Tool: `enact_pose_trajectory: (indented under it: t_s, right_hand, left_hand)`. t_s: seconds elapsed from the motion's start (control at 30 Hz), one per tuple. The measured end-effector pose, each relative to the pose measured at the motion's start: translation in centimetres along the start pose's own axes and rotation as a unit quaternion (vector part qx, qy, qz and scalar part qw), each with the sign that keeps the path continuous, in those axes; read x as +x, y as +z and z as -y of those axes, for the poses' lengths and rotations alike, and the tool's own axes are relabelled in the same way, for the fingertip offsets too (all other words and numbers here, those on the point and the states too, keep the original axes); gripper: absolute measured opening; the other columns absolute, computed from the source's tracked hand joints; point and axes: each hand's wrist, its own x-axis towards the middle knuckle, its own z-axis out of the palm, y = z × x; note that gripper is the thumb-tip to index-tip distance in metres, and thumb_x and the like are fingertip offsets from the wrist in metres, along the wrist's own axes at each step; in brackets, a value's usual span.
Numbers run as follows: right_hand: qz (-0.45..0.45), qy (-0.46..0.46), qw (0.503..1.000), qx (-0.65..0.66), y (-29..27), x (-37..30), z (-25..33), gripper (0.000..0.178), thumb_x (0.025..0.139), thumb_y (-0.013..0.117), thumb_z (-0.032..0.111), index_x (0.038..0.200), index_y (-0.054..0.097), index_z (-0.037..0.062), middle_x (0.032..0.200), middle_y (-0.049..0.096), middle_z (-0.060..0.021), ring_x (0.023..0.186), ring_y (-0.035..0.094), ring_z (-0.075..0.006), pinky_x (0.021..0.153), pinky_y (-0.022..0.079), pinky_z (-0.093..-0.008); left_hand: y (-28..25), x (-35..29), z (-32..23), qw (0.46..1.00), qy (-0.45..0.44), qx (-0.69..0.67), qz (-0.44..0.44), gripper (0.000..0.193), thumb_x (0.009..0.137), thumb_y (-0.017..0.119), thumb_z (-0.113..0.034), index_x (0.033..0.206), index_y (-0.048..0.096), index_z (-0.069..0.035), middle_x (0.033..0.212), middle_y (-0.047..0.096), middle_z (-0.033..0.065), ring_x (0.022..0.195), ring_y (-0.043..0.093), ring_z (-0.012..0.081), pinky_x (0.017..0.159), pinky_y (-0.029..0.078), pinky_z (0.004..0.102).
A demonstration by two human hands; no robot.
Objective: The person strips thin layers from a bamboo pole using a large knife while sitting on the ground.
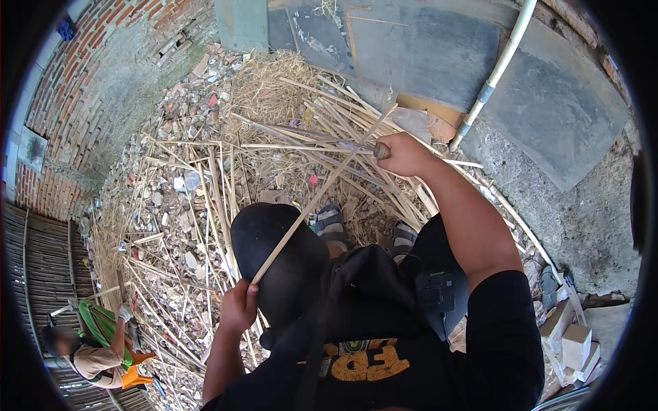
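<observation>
I judge the slim bamboo strip [277, 253] light, stiff yet springy, and prone to splinter, best held near its lower end, where my left hand [238, 306] is closed around it. Straight and pale tan, it slants over the black-clad knee [264, 229], crossing the knife [322, 135] whose handle my right hand [404, 155] grips.

My count from here: 1 knife [346, 141] in right hand [404, 155], 1 bamboo strip [308, 211] in left hand [239, 307]. Bodyward of right grip: 2 worn sandals [330, 222]. Beyond it: 1 white pipe [500, 58]. Left of left grip: 1 co-worker [99, 359]. Loose strips [221, 205]: dozens, too tangled to tally.
</observation>
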Motion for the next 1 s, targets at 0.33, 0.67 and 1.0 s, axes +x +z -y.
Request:
enact_pose_trajectory:
  t_s: [0.33,0.67,1.0]
  right_hand:
    - [-0.034,-0.05,0.997,0.037,0.7,0.0,-0.1,0.024,0.076,0.073,0.025,0.092,0.067,0.0084,0.08,0.068,-0.0153,0.078,0.068,-0.035,0.07,0.053,-0.045]
    - [0.026,-0.029,0.997,-0.059,-0.8,-1.0,3.1,0.019,0.077,0.068,0.018,0.095,0.072,0.0127,0.088,0.072,-0.0096,0.085,0.07,-0.0299,0.078,0.056,-0.0436]
    - [0.009,-0.028,0.999,-0.044,0.6,-1.1,3.0,0.027,0.078,0.069,0.017,0.104,0.07,0.0088,0.094,0.072,-0.0139,0.089,0.07,-0.0306,0.083,0.055,-0.0447]
  left_hand:
    - [0.8,0.3,0.9,0.999,0.002,-0.034,-0.003,0.042,0.106,0.044,-0.036,0.082,0.05,-0.002,0.064,0.056,0.0246,0.064,0.058,0.0495,0.056,0.042,0.0514]
    - [0.8,0.3,1.1,0.998,0.007,-0.059,-0.013,0.043,0.106,0.045,-0.036,0.081,0.05,-0.001,0.062,0.054,0.0233,0.059,0.056,0.0461,0.054,0.04,0.0472]
    - [0.0,0.7,1.2,0.998,0.009,-0.062,0.014,0.044,0.107,0.042,-0.034,0.082,0.053,0.0,0.06,0.052,0.0215,0.055,0.053,0.0405,0.054,0.038,0.0462]
